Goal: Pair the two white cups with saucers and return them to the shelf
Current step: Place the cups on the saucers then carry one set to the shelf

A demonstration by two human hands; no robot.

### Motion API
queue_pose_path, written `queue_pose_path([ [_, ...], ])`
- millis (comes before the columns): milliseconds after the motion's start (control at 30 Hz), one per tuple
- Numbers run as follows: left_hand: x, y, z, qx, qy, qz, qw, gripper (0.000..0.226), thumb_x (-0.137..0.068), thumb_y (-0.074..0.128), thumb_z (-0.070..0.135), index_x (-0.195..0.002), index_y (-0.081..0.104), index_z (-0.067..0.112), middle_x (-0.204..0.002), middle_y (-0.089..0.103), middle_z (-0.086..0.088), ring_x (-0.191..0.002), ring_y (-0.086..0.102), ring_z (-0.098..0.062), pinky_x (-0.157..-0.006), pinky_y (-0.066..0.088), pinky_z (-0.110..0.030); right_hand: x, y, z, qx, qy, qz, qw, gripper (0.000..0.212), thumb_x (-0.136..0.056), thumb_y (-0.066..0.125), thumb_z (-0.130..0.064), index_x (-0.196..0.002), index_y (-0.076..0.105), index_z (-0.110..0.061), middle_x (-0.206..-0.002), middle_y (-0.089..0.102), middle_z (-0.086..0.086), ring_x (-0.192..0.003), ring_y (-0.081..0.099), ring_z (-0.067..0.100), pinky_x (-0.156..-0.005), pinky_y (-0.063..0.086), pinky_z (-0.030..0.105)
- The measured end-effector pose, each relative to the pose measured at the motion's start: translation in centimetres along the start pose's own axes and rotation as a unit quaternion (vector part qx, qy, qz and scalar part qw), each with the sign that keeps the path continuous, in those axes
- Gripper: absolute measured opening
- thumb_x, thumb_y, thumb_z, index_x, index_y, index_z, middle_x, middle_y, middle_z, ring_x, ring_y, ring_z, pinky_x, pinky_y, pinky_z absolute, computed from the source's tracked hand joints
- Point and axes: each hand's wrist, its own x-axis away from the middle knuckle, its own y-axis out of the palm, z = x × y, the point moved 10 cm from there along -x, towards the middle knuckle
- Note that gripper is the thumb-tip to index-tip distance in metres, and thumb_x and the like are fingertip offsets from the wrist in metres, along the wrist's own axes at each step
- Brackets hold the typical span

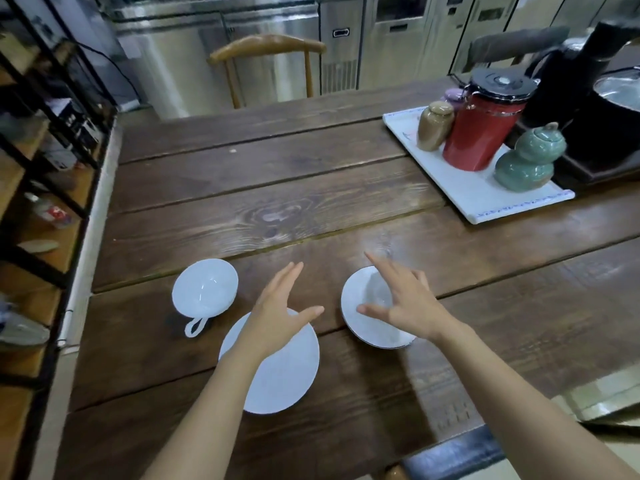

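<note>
Hands (277, 313) (405, 303) spread, empty, over saucer (291, 375) and, apparently, cup on saucer (367, 299).

white cup (205, 288) upright on bare wood, handle toward viewer; empty saucer (280, 372) just right; second cup (372, 299) on saucer (374, 337)

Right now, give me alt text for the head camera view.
Two open hands, left and right, hover over a wooden table: the left above an empty white saucer, the right above a white cup on its saucer. Another white cup stands left; a tray holds jars.
</note>
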Motion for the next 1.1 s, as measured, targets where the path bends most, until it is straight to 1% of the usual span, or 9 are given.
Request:
queue_pose_path([
  [200, 2.2, -6.4, -4.7, -0.008, -0.046, 0.053, 0.998, 0.08, -0.08, 0.064, 0.048, -0.146, 0.02, 0.038, -0.157, 0.017, 0.012, -0.143, 0.017, -0.014, -0.113, 0.023, -0.043, -3.9, 4.2, -7.0, 0.046, -0.072, -0.027, 0.996, 0.09, -0.076, 0.061, -0.054, -0.147, 0.009, -0.035, -0.147, 0.035, -0.003, -0.136, 0.026, 0.014, -0.108, 0.009, 0.035],
  [333, 4.2, -10.3, -9.1, 0.048, -0.08, 0.102, 0.99, 0.079, -0.079, 0.07, 0.038, -0.145, 0.027, 0.031, -0.154, 0.025, 0.008, -0.139, 0.025, -0.015, -0.113, 0.03, -0.045, -6.0, 7.9, -11.0, 0.058, -0.106, -0.054, 0.991, 0.09, -0.076, 0.061, -0.052, -0.147, 0.009, -0.034, -0.148, 0.034, -0.003, -0.136, 0.026, 0.014, -0.105, 0.01, 0.035],
  [400, 5.0, -11.6, -11.0, 0.037, -0.09, 0.125, 0.987, 0.077, -0.08, 0.07, 0.036, -0.144, 0.029, 0.03, -0.153, 0.028, 0.006, -0.137, 0.028, -0.015, -0.112, 0.03, -0.04, -6.8, 9.9, -12.4, 0.06, -0.115, -0.073, 0.989, 0.089, -0.077, 0.06, -0.054, -0.147, 0.008, -0.033, -0.149, 0.033, -0.003, -0.137, 0.025, 0.014, -0.105, 0.012, 0.037],
  [600, 5.7, -12.8, -14.8, 0.061, -0.132, 0.136, 0.98, 0.085, -0.075, 0.073, 0.041, -0.145, 0.026, 0.033, -0.154, 0.026, 0.008, -0.14, 0.025, -0.014, -0.112, 0.027, -0.043, -8.7, 13.9, -14.2, 0.052, -0.073, -0.106, 0.99, 0.096, -0.076, 0.065, -0.05, -0.147, 0.006, -0.028, -0.151, 0.033, -0.002, -0.137, 0.028, 0.019, -0.11, 0.015, 0.045],
  [700, 5.4, -12.6, -15.4, 0.095, -0.139, 0.127, 0.978, 0.089, -0.073, 0.075, 0.041, -0.145, 0.024, 0.034, -0.154, 0.025, 0.009, -0.139, 0.025, -0.014, -0.109, 0.027, -0.04, -9.3, 15.0, -14.5, 0.027, -0.058, -0.116, 0.991, 0.095, -0.073, 0.069, -0.044, -0.146, 0.01, -0.03, -0.145, 0.041, -0.003, -0.134, 0.033, 0.02, -0.111, 0.017, 0.051],
  [767, 5.1, -12.3, -15.5, 0.124, -0.137, 0.113, 0.976, 0.087, -0.072, 0.076, 0.041, -0.143, 0.025, 0.04, -0.153, 0.027, 0.011, -0.139, 0.025, -0.012, -0.109, 0.026, -0.041, -9.6, 15.6, -14.8, -0.01, -0.057, -0.126, 0.99, 0.092, -0.068, 0.071, -0.04, -0.142, 0.016, -0.034, -0.136, 0.049, -0.008, -0.129, 0.04, 0.017, -0.109, 0.02, 0.055],
  [833, 4.8, -11.8, -15.2, 0.162, -0.12, 0.094, 0.975, 0.082, -0.071, 0.076, 0.039, -0.139, 0.03, 0.045, -0.148, 0.036, 0.015, -0.136, 0.029, -0.007, -0.112, 0.027, -0.042, -9.8, 16.2, -15.2, -0.045, -0.056, -0.129, 0.989, 0.09, -0.066, 0.071, -0.038, -0.139, 0.018, -0.036, -0.131, 0.049, -0.015, -0.126, 0.042, 0.014, -0.107, 0.022, 0.055],
  [1000, 4.4, -11.5, -14.6, 0.21, -0.096, 0.098, 0.968, 0.079, -0.07, 0.077, 0.03, -0.135, 0.035, 0.049, -0.137, 0.047, 0.024, -0.129, 0.037, 0.005, -0.109, 0.033, -0.035, -9.8, 16.3, -15.9, -0.12, -0.048, -0.107, 0.986, 0.081, -0.064, 0.074, -0.034, -0.127, 0.025, -0.046, -0.108, 0.034, -0.051, -0.113, 0.043, 0.002, -0.105, 0.03, 0.051],
  [1100, 4.4, -11.5, -14.1, 0.2, -0.088, 0.102, 0.97, 0.08, -0.07, 0.077, 0.029, -0.136, 0.035, 0.048, -0.137, 0.047, 0.022, -0.13, 0.037, 0.001, -0.11, 0.033, -0.039, -9.5, 15.7, -16.0, -0.147, -0.045, -0.097, 0.983, 0.08, -0.062, 0.075, -0.031, -0.122, 0.026, -0.052, -0.108, 0.029, -0.055, -0.114, 0.043, 0.003, -0.103, 0.034, 0.052],
])
